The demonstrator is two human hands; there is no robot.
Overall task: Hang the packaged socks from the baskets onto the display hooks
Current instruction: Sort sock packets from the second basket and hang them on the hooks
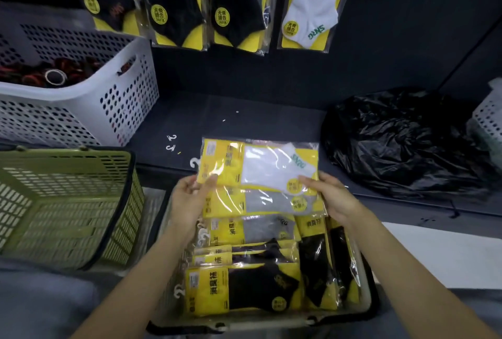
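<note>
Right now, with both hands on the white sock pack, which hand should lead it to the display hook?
Left, probably. The left hand pinches the white sock pack at its header end, beside the pack's hanger hook; the right hand holds the opposite end, away from it.

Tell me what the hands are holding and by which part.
Both hold the white sock pack, turned sideways. The left hand grips the lower corner at its hook end, and the right hand grips the opposite lower corner, by the round sticker.
</note>
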